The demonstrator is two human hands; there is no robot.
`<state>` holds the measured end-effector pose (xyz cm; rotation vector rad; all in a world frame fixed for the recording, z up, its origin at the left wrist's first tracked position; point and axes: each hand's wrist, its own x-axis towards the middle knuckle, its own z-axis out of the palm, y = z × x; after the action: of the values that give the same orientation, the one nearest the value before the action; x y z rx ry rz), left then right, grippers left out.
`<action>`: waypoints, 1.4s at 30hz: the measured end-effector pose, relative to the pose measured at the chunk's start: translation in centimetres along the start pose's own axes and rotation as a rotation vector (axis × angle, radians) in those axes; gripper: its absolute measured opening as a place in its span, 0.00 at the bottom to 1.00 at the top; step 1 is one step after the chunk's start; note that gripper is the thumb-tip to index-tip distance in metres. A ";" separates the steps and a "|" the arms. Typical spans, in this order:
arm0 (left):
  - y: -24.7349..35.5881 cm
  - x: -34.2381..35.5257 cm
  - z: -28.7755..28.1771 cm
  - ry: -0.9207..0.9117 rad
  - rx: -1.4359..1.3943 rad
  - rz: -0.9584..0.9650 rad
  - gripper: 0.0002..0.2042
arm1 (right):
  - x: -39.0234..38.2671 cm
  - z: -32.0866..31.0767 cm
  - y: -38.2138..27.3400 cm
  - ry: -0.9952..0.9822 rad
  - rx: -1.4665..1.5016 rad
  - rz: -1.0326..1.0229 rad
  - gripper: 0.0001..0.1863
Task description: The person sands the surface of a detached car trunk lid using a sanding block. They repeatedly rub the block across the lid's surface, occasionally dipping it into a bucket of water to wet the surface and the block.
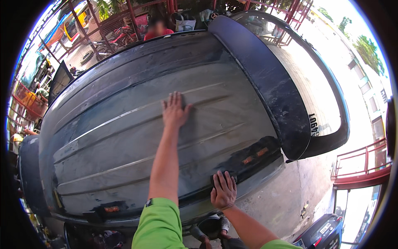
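The dull grey-black roof [137,133] of a vehicle, ribbed lengthwise, fills the middle of the view. My left hand [175,111] lies flat on it between the ribs, fingers spread and nothing held. At the near edge of the roof, my right hand [224,191] presses on a small dark block [234,178], which looks like a sanding block and is mostly hidden under the fingers. Dark wet-looking patches [232,159] with reddish-brown spots [248,160] lie just right of that hand. Another reddish-brown spot [111,209] marks the near left edge.
A raised tailgate [265,74] with its window frame stands along the roof's right side. Beyond the far edge is a person in red [167,31] by red metal fencing [137,20]. A dark car [321,232] is parked at lower right. Red railings [360,159] stand at right.
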<state>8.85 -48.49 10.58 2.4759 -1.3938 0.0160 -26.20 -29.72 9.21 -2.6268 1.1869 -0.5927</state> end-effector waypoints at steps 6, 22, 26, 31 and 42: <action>-18.6 -12.9 -8.0 -0.052 0.201 -0.452 0.43 | 0.5 0.1 0.0 0.037 -0.051 -0.065 0.35; -19.2 -19.5 -10.6 -0.157 0.186 -0.297 0.46 | 18.2 0.2 0.1 0.379 -0.002 -0.155 0.22; -19.7 -19.7 -10.0 -0.072 0.108 -0.314 0.46 | 23.0 4.6 1.2 0.057 -0.038 -0.320 0.27; -18.7 -17.5 -8.6 -0.063 0.129 -0.613 0.44 | 23.0 6.3 2.3 0.005 -0.047 -0.262 0.27; 2.5 -10.1 1.2 0.001 -0.059 0.233 0.38 | 24.1 7.4 4.7 0.003 0.004 -0.090 0.21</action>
<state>1.26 -41.55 8.46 2.2532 -1.6497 0.0251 -11.67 -50.85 7.65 -2.6881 1.0718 -0.6144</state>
